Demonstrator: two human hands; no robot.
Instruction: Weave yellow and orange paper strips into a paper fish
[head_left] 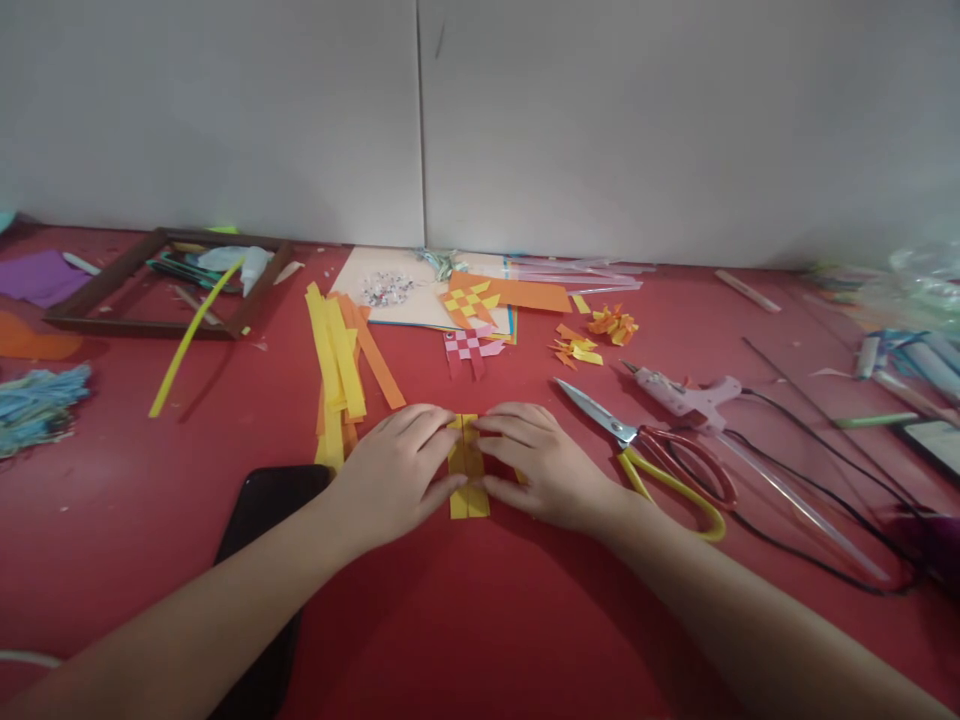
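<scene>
Two yellow paper strips (469, 490) lie side by side on the red table, with a thin dark line between them. My left hand (397, 470) rests at their left edge, fingers stretched out and the fingertips touching the paper. From the other side, my right hand (551, 465) touches the right edge with its fingers apart. A bit of yellow shows beneath my right hand; its shape is mostly hidden. Beyond the hands lies a pink and red woven paper fish (466, 346). Behind it is a yellow and orange woven fish (469, 300).
Scissors (626, 430) and a pink glue gun (686, 395) with a black cord lie right. Left are loose yellow strips (330, 350), a black phone (274, 505) and a wooden frame (142, 325). Orange paper (536, 292) lies at the back, before a grey wall.
</scene>
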